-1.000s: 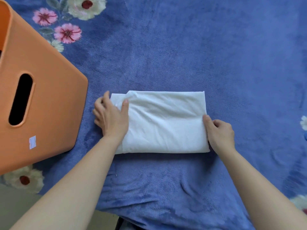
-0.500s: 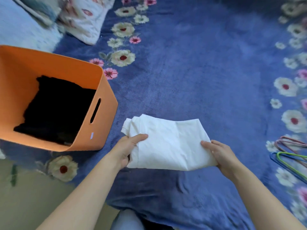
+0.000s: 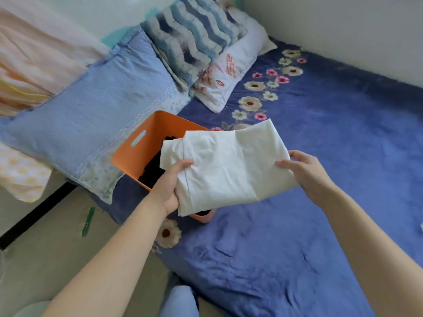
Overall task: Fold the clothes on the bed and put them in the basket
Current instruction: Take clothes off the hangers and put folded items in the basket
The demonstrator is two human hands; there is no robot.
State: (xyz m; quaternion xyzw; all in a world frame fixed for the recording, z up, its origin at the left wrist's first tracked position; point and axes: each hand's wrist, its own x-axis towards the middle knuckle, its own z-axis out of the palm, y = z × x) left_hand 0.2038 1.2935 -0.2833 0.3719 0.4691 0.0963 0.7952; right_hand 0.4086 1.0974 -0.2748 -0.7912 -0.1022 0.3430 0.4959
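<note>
A folded white garment [image 3: 229, 165] hangs in the air, partly over the orange basket [image 3: 146, 143] on the blue bed. My left hand [image 3: 170, 186] grips its left edge, thumb on top and fingers under. My right hand [image 3: 302, 170] holds its right edge the same way. Inside the basket lies dark folded clothing [image 3: 153, 168]. The garment hides the basket's right side.
The blue floral blanket [image 3: 297, 225] covers the bed. A light blue pillow [image 3: 91, 115] leans against the basket's left side, with more pillows [image 3: 206, 49] behind. A green clothes peg [image 3: 88, 221] lies on the floor. A wall runs along the far right.
Both hands gripped the folded white garment, lifted it off the blanket and carried it left over the basket. The view tilted up to show the pillows.
</note>
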